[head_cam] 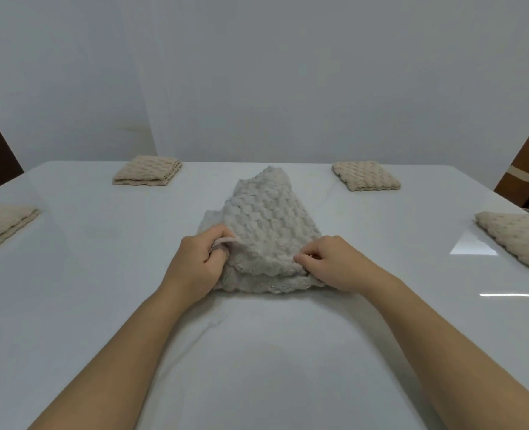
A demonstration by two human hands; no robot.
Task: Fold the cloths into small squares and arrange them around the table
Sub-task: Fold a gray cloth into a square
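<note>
Now: cloth point(267, 225) on table point(257, 352), dead ahead of both hands, near end lying between them, long axis running straight away from person. Left hand point(195, 268) curled round near-left corner, edge pinched at thumb. Right hand point(334, 263) fingers bent, pinching near-right edge. Neither hand nearer; grip even. Upper layer bunched, raised off lower. Likely next: carry near edge forward onto far end, halving length. Four folded squares point(147, 170) well beyond and wide of hands, two each side.
</note>
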